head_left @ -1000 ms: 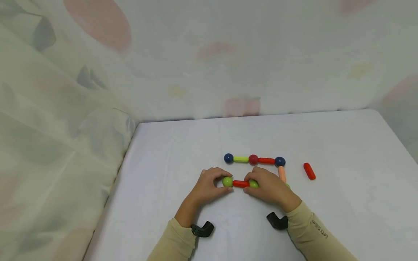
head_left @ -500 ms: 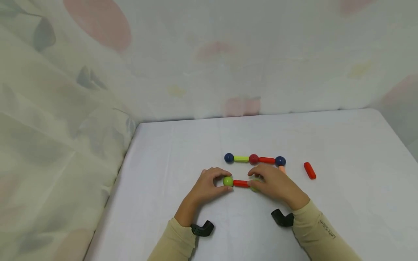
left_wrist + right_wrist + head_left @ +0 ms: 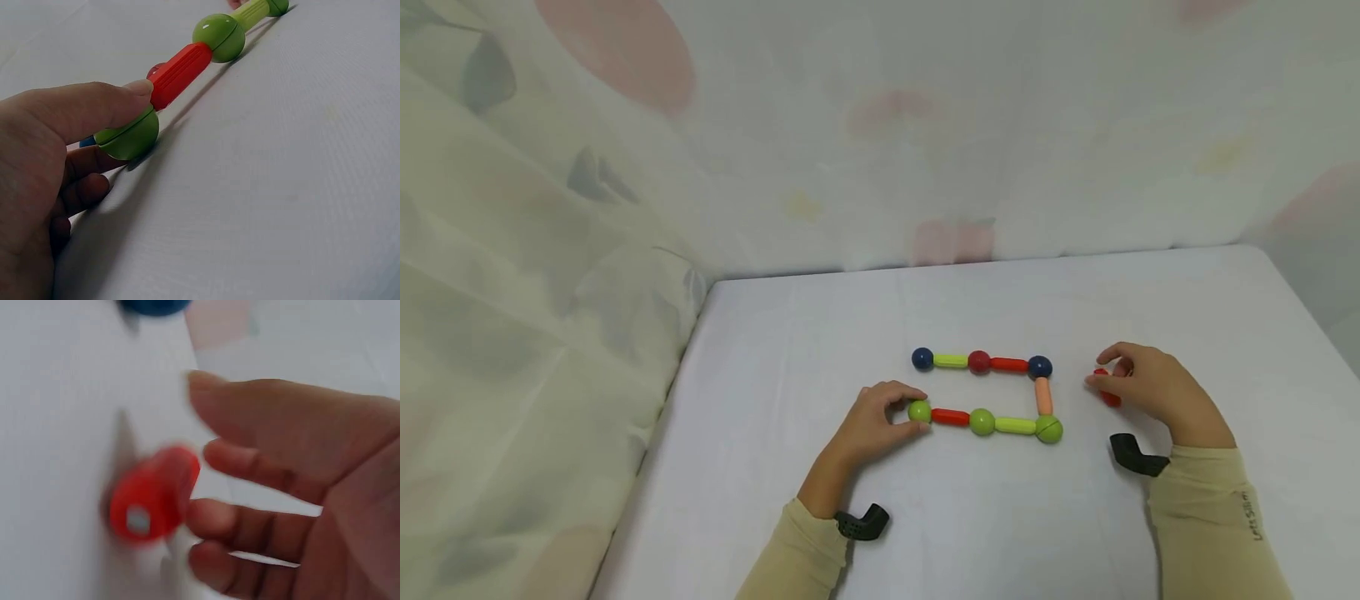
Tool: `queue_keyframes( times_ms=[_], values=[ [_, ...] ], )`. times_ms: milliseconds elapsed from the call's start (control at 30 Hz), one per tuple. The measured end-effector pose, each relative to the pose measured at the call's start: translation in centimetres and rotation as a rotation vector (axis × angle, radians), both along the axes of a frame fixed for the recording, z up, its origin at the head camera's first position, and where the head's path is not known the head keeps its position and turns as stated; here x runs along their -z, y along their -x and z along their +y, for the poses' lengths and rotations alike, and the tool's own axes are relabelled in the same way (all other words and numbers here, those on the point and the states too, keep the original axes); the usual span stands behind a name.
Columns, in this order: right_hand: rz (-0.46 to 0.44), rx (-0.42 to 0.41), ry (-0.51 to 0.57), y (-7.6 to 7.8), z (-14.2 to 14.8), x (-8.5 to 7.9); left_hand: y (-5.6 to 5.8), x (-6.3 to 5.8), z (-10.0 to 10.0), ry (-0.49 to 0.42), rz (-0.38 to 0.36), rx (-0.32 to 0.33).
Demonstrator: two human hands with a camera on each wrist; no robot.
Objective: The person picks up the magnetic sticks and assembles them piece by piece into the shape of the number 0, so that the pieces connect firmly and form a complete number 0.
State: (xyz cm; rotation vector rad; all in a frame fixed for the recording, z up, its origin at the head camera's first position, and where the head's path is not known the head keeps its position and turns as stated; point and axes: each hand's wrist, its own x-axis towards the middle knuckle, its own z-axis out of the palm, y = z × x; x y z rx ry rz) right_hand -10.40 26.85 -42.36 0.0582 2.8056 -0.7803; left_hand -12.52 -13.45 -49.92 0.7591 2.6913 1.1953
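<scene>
My left hand pinches a green ball between thumb and fingers, at the left end of a row of connected toy pieces. From that ball run a red rod, a middle green ball, a yellow-green rod and a corner green ball. An orange rod joins the corner to a dark blue ball in the back row. To the right, my right hand hovers over a loose red rod, thumb and fingers spread, fingertips close beside it.
The back row continues left through another red rod, a dark red ball and a second yellow-green rod to another blue ball. A white cloth covers the table; patterned fabric hangs at the left and back.
My right hand has let go of the middle green ball and moved right to the loose red rod, uncovering the front row's right part. My left hand stays on its ball.
</scene>
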Motion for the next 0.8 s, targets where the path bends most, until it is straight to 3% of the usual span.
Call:
queue_keyframes(
  times_ms=[133,367,500,667,800],
  values=[
    [-0.053,-0.003,0.006,0.4,0.9,0.5,0.1,0.1,-0.2,-0.003,0.013,-0.013],
    [-0.066,-0.007,0.027,0.8,0.5,0.9,0.1,0.0,-0.3,-0.03,-0.016,-0.015],
    [-0.02,0.023,0.057,0.6,-0.5,0.6,0.4,0.0,-0.1,-0.099,-0.099,-0.097],
    [0.081,0.019,0.172,0.3,-4.5,-0.6,1.9,-0.1,0.6,-0.249,-0.127,-0.25],
    [0.092,-0.064,0.279,0.3,-9.6,-0.7,3.3,0.2,1.5,-0.25,-0.07,-0.274]
  ],
)
